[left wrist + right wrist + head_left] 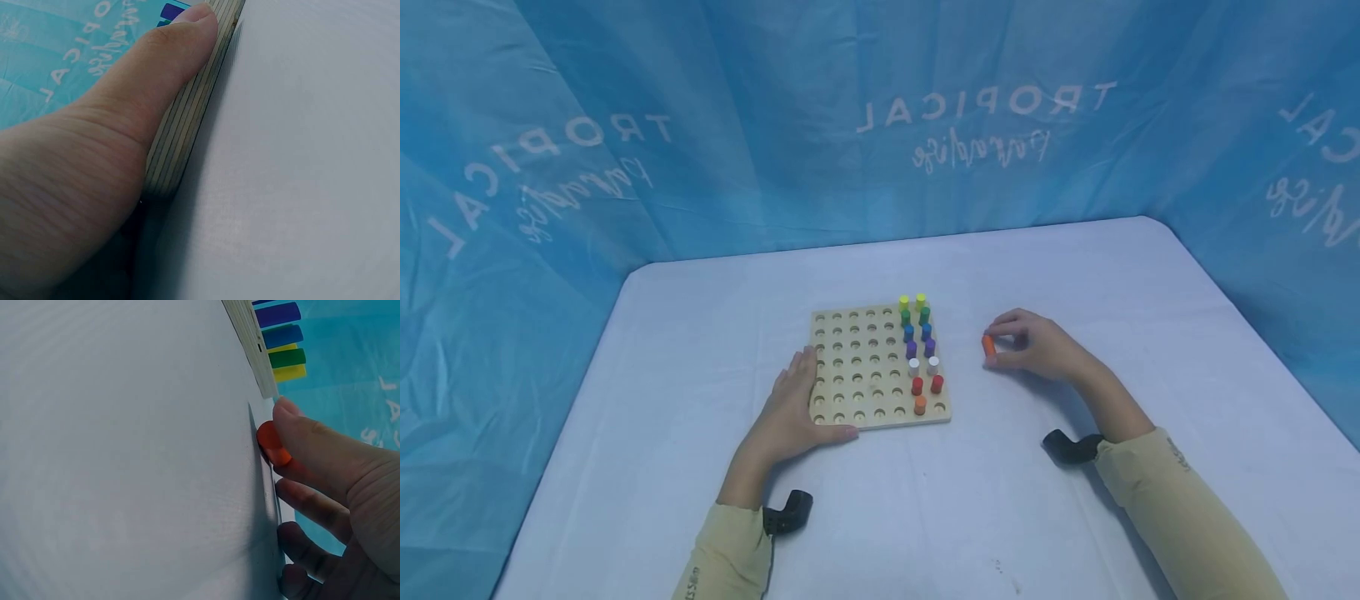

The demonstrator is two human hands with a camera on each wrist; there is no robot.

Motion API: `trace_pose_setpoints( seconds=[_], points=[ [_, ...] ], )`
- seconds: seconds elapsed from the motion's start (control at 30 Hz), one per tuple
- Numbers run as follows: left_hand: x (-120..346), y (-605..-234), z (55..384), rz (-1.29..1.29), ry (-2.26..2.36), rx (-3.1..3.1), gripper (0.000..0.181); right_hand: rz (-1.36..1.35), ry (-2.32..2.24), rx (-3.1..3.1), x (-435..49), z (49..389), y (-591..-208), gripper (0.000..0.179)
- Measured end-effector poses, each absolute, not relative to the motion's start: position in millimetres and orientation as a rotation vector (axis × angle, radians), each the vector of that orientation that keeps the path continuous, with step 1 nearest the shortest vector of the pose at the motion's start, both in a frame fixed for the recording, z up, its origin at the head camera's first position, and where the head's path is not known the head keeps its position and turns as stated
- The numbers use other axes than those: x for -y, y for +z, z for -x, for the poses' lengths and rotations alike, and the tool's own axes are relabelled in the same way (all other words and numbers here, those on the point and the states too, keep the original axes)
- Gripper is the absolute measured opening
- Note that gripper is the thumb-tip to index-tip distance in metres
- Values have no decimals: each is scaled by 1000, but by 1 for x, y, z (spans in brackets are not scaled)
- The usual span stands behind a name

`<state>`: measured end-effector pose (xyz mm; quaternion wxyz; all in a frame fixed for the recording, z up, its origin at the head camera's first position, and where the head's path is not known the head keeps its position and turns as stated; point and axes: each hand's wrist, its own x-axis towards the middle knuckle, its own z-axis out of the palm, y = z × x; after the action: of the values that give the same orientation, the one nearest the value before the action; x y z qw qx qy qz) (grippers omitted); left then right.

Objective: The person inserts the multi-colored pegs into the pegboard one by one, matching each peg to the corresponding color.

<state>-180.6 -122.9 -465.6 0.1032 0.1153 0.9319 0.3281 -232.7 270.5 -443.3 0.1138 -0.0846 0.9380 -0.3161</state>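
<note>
A pale wooden peg board (855,385) lies on the table, with rows of round holes. Along its right side stand pairs of yellow, green, blue, purple, white and red pegs, plus one orange peg (920,406) in the front row; the corner hole beside that one is bare. My left hand (790,412) rests at the board's near left corner, fingers straight along the left side and thumb against the front edge (181,137). Right of the board, my right hand (1033,343) pinches another orange peg (273,442) between thumb and forefinger, low over the cloth. Its other fingers are loosely bent.
A white cloth (700,333) covers the table. Blue curtains (820,167) with printed lettering hang behind it and at both sides. Each wrist wears a black camera mount, one at the left wrist (788,512) and one at the right wrist (1070,447).
</note>
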Motion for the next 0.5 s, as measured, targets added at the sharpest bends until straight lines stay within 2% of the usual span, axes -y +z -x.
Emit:
trace_pose_setpoints(
  seconds=[0.5],
  points=[
    [123, -466, 181, -334, 972, -2746, 146, 233, -1039, -2781, -270, 234, -446, 43]
  ],
)
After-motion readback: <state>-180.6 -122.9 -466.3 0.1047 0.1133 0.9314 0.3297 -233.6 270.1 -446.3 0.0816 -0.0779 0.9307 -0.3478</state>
